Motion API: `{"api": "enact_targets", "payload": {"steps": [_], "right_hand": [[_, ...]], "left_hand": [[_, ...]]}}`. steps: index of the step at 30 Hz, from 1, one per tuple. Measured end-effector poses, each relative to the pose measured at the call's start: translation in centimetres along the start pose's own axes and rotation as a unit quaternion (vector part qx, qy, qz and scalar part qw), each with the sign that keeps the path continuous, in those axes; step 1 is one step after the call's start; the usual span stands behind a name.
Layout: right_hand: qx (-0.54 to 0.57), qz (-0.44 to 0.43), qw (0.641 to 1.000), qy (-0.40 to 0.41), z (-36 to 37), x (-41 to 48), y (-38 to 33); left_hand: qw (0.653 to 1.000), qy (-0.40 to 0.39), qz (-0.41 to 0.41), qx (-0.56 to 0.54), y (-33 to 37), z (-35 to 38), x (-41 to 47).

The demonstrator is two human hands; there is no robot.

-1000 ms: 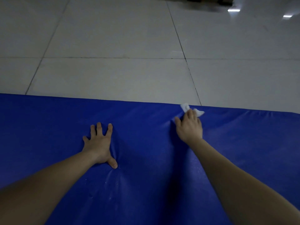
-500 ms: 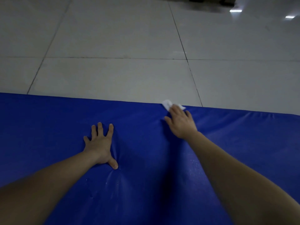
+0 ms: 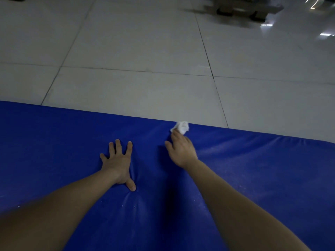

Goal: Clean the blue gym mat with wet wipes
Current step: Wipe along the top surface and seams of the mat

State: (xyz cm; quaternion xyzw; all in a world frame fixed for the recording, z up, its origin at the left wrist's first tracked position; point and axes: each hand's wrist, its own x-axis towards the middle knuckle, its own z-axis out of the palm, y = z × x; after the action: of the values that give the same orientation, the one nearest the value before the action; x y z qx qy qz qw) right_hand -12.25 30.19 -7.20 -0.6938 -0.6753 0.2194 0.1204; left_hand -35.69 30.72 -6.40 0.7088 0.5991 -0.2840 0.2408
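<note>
The blue gym mat (image 3: pixel 262 174) fills the lower half of the view, its far edge running across the middle. My left hand (image 3: pixel 118 163) lies flat on it with fingers spread, pressing a dent into the padding. My right hand (image 3: pixel 181 148) reaches to the mat's far edge and presses a crumpled white wet wipe (image 3: pixel 181 127) against the surface with its fingers. Most of the wipe sticks out beyond the fingertips.
Pale grey floor tiles (image 3: pixel 145 51) with dark grout lines lie beyond the mat. A dark, blurred piece of equipment (image 3: pixel 241 9) stands on the floor at the top right. Light reflections glint on the tiles at the far right.
My right hand has slid the wipe leftward along the mat's far edge, toward my left hand. The left hand has stayed planted in place.
</note>
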Motion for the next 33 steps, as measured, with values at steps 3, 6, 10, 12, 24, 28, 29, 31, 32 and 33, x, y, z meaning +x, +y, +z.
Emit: {"api": "enact_targets", "payload": {"steps": [3, 6, 10, 12, 24, 28, 29, 31, 32, 33], "right_hand": [[0.060, -0.048, 0.996, -0.035, 0.1, -0.4, -2.6], [0.102, -0.097, 0.990, 0.012, -1.2, -1.9, -2.7], [0.012, 0.034, 0.998, 0.061, -3.3, -4.2, 1.9], [-0.065, 0.200, 0.975, -0.068, -4.0, -4.8, 4.7], [-0.092, 0.240, 0.936, -0.239, -3.0, -3.0, 7.8], [-0.093, 0.248, 0.930, -0.253, -3.1, -2.5, 7.9], [-0.091, 0.251, 0.928, -0.260, -3.1, -2.4, 8.1], [-0.090, 0.246, 0.926, -0.271, -3.0, -2.2, 8.1], [-0.089, 0.242, 0.926, -0.274, -3.0, -2.0, 8.1], [-0.086, 0.242, 0.926, -0.278, -3.0, -1.9, 8.1]], "left_hand": [[1.000, 0.004, 0.002, 0.005, 0.0, 0.0, 0.1], [1.000, 0.010, 0.000, 0.007, 0.0, 0.0, 0.1], [1.000, 0.004, -0.010, 0.009, 0.3, -0.1, 0.0], [1.000, 0.002, -0.018, 0.013, 0.4, -0.2, 0.0], [0.984, 0.156, 0.083, 0.027, 4.1, -6.1, 0.6], [0.947, 0.247, 0.140, -0.149, 9.9, -6.8, 2.9], [0.945, 0.241, 0.139, -0.172, 11.0, -6.4, 3.8], [0.946, 0.224, 0.125, -0.197, 12.2, -5.6, 5.6], [0.943, 0.231, 0.121, -0.209, 12.4, -5.3, 6.5], [0.936, 0.244, 0.124, -0.224, 12.7, -5.0, 7.3]]}}
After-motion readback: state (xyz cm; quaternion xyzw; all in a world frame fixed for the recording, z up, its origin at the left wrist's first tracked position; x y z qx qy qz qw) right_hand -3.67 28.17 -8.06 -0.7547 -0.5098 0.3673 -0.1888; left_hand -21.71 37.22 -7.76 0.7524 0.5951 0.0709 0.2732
